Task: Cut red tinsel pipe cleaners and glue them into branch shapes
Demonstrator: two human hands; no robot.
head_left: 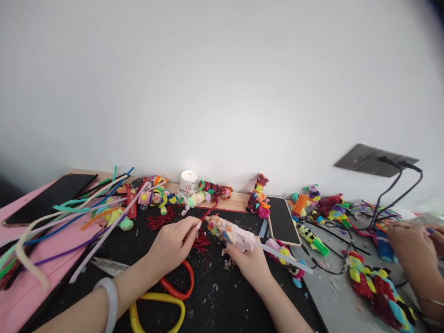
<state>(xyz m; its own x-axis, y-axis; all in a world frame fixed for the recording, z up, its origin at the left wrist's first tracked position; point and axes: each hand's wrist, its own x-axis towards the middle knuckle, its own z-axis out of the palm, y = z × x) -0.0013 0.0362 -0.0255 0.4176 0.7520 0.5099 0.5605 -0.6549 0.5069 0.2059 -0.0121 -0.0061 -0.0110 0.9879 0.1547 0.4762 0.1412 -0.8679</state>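
Observation:
My left hand (pixel 178 240) is closed in a pinch on a red tinsel pipe cleaner (pixel 209 212), a strand of which rises above the fingertips. My right hand (pixel 250 264) is wrapped round a pale pink glue gun (pixel 244 239). Its front end is crusted with colourful bits and sits just right of the pinched strand. A translucent glue stick (pixel 284 255) sticks out of the gun's back. Below my hands, red tinsel (pixel 201 243) lies on the black mat (pixel 222 305). Scissors with red and yellow handle loops (pixel 182 289) lie partly under my left forearm.
Loose pipe cleaners (pixel 69 231) spread over pink sheets at left. Along the wall stand a paper cup (pixel 189 182), pipe-cleaner figures (pixel 258 196) and a phone (pixel 283 221). At right, another person's hands (pixel 414 247) work near black cables (pixel 381 199) and more figures.

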